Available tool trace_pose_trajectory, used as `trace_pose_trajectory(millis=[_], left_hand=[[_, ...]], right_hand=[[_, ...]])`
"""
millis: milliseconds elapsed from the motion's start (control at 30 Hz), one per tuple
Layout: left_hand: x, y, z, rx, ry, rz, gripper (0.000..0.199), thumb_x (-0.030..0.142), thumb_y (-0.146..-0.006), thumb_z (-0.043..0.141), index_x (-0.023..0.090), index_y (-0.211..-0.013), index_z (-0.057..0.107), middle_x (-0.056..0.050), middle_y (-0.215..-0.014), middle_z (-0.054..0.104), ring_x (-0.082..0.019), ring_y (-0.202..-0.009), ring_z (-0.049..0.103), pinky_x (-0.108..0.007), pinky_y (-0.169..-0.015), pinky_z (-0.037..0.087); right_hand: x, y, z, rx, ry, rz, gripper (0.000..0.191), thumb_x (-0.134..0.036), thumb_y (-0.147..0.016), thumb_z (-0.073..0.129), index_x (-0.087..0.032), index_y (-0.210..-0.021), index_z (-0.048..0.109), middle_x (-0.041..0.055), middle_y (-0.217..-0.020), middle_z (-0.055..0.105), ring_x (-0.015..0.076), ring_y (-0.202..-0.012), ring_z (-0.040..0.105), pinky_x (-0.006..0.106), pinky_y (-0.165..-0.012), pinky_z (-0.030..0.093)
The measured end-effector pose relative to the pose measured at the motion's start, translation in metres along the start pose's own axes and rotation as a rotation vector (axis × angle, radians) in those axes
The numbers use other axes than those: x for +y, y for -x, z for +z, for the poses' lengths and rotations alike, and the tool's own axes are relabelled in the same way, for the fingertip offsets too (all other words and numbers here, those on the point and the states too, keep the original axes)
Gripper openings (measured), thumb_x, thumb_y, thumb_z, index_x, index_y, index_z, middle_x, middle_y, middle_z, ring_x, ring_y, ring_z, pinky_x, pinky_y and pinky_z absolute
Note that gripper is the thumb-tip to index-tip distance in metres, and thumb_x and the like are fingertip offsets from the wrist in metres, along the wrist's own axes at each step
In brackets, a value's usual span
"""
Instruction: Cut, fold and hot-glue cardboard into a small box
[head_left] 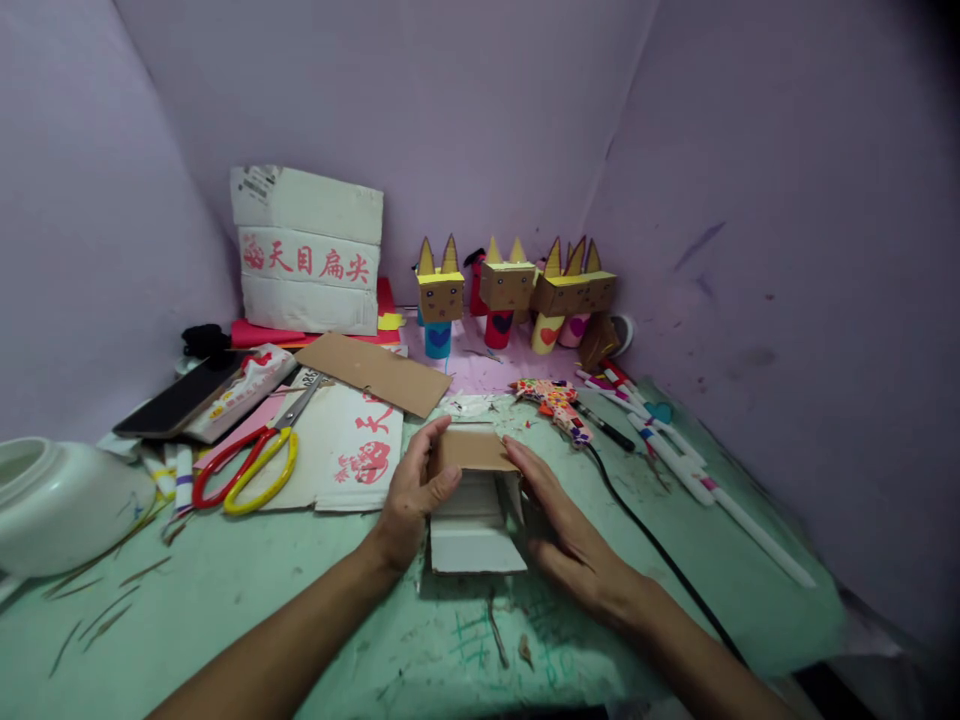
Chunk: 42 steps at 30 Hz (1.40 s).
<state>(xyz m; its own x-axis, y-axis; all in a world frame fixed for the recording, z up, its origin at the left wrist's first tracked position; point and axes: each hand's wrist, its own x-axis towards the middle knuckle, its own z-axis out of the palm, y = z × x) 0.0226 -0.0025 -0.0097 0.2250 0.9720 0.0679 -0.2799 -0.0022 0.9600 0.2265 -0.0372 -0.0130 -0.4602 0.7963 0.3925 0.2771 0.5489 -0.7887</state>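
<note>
Between my hands is a small cardboard box [478, 452], brown on its top flap and white inside, with its near end unclosed and a white flap lying toward me. My left hand [421, 485] presses its left side, thumb on the top edge and fingers along the side. On the other side, my right hand [559, 515] rests its fingertips at the top right corner, the palm hidden from view. The box sits on the green table cover [337, 620], with a glue gun [555, 405] beyond it to the right.
Scissors [262, 455] lie on white printed cardboard [356, 470] at left, beside a white pot [71, 505]. A brown cardboard sheet [375, 372] lies behind. Several cat-eared cardboard figures [441, 300] stand at the back. A black cord [652, 540] and white marker pens [679, 465] occupy the right.
</note>
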Motion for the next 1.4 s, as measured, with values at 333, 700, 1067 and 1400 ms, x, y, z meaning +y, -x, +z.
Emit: trace_pose_trajectory(millis=[333, 700, 1067, 1400], left_hand=[[0.001, 0.003, 0.004, -0.012, 0.023, 0.051, 0.068, 0.038, -0.076, 0.068, 0.022, -0.134, 0.036, -0.009, -0.141, 0.044, -0.029, -0.128, 0.044, -0.039, -0.106, 0.035], [0.022, 0.000, 0.002, 0.126, 0.088, -0.214, 0.065, 0.030, -0.067, 0.063, 0.019, -0.128, 0.045, -0.008, -0.132, 0.054, -0.030, -0.121, 0.049, -0.037, -0.099, 0.040], [0.003, 0.008, 0.002, 0.129, -0.292, 0.009, 0.047, 0.047, -0.090, 0.046, 0.021, -0.129, 0.045, -0.008, -0.140, 0.043, -0.029, -0.133, 0.034, -0.044, -0.111, 0.023], [0.001, 0.009, -0.001, 0.124, -0.455, 0.006, 0.055, 0.052, -0.093, 0.036, 0.023, -0.139, 0.038, -0.007, -0.153, 0.027, -0.028, -0.142, 0.018, -0.047, -0.116, 0.010]], right_hand=[[0.008, -0.011, 0.013, 0.111, 0.032, 0.066, 0.079, -0.036, -0.075, 0.073, -0.029, -0.141, 0.030, 0.0133, -0.153, 0.024, 0.0329, -0.143, 0.020, 0.055, -0.113, 0.022], [-0.004, -0.037, 0.025, 0.163, -0.161, 0.236, 0.043, -0.041, -0.085, 0.056, -0.027, -0.124, 0.045, 0.0109, -0.146, 0.035, 0.0289, -0.138, 0.031, 0.049, -0.112, 0.024], [0.002, -0.039, 0.028, 0.225, -0.385, 0.330, 0.042, -0.056, -0.084, 0.054, -0.033, -0.119, 0.048, 0.0032, -0.151, 0.031, 0.0295, -0.140, 0.026, 0.047, -0.112, 0.022], [0.010, -0.043, 0.027, 0.187, -0.366, 0.398, 0.065, -0.063, -0.082, 0.051, -0.031, -0.136, 0.036, 0.0061, -0.148, 0.037, 0.0320, -0.136, 0.032, 0.048, -0.112, 0.024]])
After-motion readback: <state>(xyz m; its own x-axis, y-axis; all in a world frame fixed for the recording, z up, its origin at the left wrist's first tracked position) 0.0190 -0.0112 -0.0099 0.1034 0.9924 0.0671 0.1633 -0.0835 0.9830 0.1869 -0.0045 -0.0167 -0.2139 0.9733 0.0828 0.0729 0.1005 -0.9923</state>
